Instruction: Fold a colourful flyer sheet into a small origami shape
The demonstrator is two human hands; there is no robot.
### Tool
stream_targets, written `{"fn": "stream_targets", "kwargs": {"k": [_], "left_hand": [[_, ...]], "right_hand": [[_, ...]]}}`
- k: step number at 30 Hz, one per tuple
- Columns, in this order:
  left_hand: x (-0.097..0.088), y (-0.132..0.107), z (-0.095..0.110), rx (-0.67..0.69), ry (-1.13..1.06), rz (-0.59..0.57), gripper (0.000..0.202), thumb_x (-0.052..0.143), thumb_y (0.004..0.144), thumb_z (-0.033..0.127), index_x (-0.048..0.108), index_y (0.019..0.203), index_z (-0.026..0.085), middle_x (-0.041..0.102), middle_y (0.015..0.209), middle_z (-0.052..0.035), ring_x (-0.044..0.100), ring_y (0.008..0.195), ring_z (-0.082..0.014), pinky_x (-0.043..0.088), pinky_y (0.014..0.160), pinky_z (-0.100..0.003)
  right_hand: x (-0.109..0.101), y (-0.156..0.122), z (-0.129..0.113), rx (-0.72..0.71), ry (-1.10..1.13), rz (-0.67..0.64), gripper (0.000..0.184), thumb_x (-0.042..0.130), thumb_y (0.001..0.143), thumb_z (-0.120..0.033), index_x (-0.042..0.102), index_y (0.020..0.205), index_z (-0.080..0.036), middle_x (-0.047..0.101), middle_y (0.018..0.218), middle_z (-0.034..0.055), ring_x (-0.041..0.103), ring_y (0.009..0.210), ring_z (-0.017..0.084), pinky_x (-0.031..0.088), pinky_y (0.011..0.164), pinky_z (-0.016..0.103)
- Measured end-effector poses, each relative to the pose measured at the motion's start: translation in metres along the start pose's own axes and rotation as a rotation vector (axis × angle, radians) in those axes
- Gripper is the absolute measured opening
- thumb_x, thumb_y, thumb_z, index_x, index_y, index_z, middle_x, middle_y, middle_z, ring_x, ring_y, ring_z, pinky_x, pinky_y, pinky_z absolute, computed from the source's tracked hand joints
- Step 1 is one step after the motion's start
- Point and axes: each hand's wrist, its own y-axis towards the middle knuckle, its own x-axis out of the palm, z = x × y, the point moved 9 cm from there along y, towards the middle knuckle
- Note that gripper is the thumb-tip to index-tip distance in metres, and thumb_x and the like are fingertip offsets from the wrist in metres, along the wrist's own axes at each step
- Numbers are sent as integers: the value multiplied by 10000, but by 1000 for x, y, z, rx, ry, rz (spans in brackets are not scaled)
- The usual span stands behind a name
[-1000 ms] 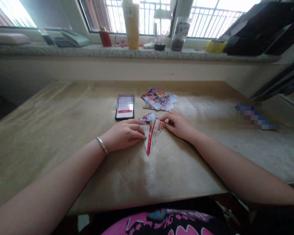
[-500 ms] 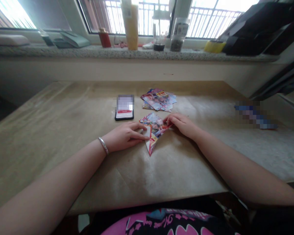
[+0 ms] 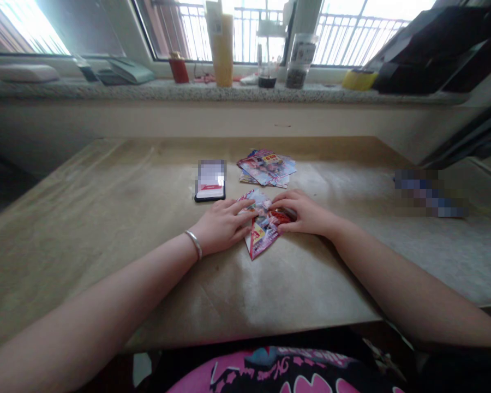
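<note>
A colourful printed paper (image 3: pixel 258 236), folded to a point toward me, lies on the table between my hands. My left hand (image 3: pixel 225 225) rests on its left side with fingers stretched out across the print, partly covering a white patch. On the right edge of the paper, my right hand (image 3: pixel 300 213) has its thumb and fingers curled round, with a red printed part between them. Just beyond my hands sits a fanned stack of similar printed papers (image 3: pixel 265 166). A phone (image 3: pixel 210 180) with a lit screen lies to the left of that stack.
A pale table (image 3: pixel 139 207) stretches below a granite window sill (image 3: pixel 147 93). Standing on the sill are a red bottle (image 3: pixel 179 68), a tall yellow container (image 3: pixel 222 49), clear jars and a yellow roll (image 3: pixel 359 79). A blurred bluish object (image 3: pixel 429 194) lies at the far right.
My left hand has shifted right, further over the paper. My right fingers have spread down along its right edge, and that side now lies flatter and wider.
</note>
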Motion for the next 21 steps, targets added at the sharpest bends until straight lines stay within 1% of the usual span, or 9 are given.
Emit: {"fn": "stream_targets", "kwargs": {"k": [1,4,6,7,10,13,15,18,21], "left_hand": [[2,2,1,-16,13,-8,422,436,947,393,499,1344,267,478,1414,-85,480,1223,-280,373,1023,-453],[8,11,-3,-101,34,-40,498,425,942,433,456,1376,190,481,1405,-117,449,1250,-302,342,1046,-458],[9,18,-3,-113,37,-56,525,447,930,442,442,1379,169,471,1409,-122,440,1253,-306,354,1029,-451],[7,22,-2,-109,41,-48,531,459,924,445,443,1375,165,498,1378,-120,463,1222,-301,368,1010,-446],[-1,29,-1,-118,74,-14,461,483,912,433,526,1297,185,595,1196,-109,536,1080,-291,400,946,-447],[-6,30,0,-112,42,-15,362,479,915,410,615,1179,203,603,1072,-103,569,975,-255,442,861,-390],[-11,28,-3,-129,2,-7,351,446,930,407,654,1113,192,600,1035,-106,585,919,-225,459,822,-352],[-18,21,-9,-142,-32,-17,369,414,942,406,694,1072,205,620,1067,-97,606,919,-212,465,832,-339],[-21,11,-10,-107,-17,-100,366,385,949,374,716,1057,262,581,1280,-51,617,986,-212,461,859,-343]], "right_hand": [[1,0,0,1,-5,-3,502,746,705,-429,656,1152,-219,606,1176,115,544,1117,275,403,1005,451],[3,-2,1,-5,-19,-2,574,755,688,-451,640,1202,-224,588,1218,128,525,1153,296,389,1023,478],[4,-3,1,-13,-26,-6,621,755,687,-458,617,1243,-218,570,1258,138,509,1180,305,376,1037,490],[5,-3,1,-18,-29,-11,646,756,685,-460,606,1260,-209,561,1275,145,501,1191,309,371,1041,494],[7,-4,2,-26,-38,-29,702,764,673,-463,583,1293,-188,545,1300,164,490,1210,320,367,1045,501],[7,-4,2,-19,-46,-44,707,760,678,-465,581,1297,-175,542,1310,170,484,1220,324,370,1048,495],[6,-4,1,-16,-51,-52,703,753,685,-472,584,1294,-164,542,1313,170,487,1221,322,371,1052,482],[5,-3,-1,-9,-52,-58,696,747,691,-477,582,1296,-176,544,1319,161,492,1221,316,371,1056,475],[6,-3,-1,-17,-48,-61,691,744,695,-484,583,1294,-179,544,1322,162,489,1227,319,367,1057,484]]}}
